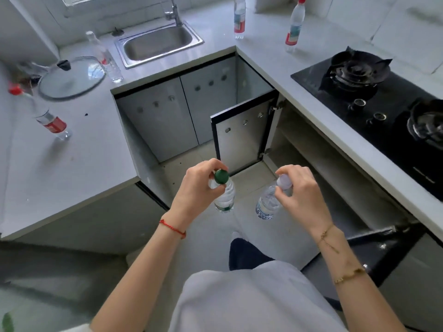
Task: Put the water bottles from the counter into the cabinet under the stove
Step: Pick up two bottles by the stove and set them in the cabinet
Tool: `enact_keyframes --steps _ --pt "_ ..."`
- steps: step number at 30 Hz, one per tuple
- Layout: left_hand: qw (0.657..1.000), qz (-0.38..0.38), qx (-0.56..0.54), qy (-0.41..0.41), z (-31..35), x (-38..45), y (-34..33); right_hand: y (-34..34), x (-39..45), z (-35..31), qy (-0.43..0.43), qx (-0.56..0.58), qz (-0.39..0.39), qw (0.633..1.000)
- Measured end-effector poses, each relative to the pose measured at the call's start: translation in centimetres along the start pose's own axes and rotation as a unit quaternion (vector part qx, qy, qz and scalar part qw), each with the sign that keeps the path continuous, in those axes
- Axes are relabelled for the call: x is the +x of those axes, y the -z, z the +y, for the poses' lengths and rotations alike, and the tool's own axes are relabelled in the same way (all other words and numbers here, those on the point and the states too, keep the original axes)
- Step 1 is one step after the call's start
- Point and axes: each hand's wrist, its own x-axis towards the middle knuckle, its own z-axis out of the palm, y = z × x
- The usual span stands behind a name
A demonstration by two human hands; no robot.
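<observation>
My left hand (196,185) grips the neck of a clear water bottle with a green cap (224,192), hanging upright over the floor. My right hand (296,188) pinches the top of a second clear bottle with a white cap (269,202), held beside the first. The cabinet under the stove (318,164) stands open to the right of both hands, its door (242,137) swung outward. Several red-labelled bottles remain on the counter: one at the left (46,116), one by the sink (106,59), and two at the back (239,17) (294,26).
A black gas stove (374,92) sits on the right counter above the open cabinet. A steel sink (158,43) is at the back, a glass pot lid (72,76) left of it. A second dark cabinet door (374,250) hangs open at lower right.
</observation>
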Motion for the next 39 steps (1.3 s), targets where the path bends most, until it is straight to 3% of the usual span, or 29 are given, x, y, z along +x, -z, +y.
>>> enact_keyframes --steps 8,22,31,39 --pt "0.997 -0.054 0.012 -0.052 -2.7 16.6 -1.4 -2.0 13.0 3.3 -0.034 -0.032 -0.002 0.999" --pt "0.981 -0.168 -0.025 -0.094 -7.9 37.0 -9.3 -8.4 27.2 10.7 -0.215 -0.066 0.075 0.971" --pt "0.979 -0.191 -0.058 -0.046 -11.0 44.6 -19.1 -14.8 31.7 18.8 -0.309 -0.067 0.121 0.941" --pt "0.976 -0.203 -0.072 -0.019 -17.6 48.8 -34.4 -23.4 33.0 32.7 -0.331 -0.057 0.11 0.936"
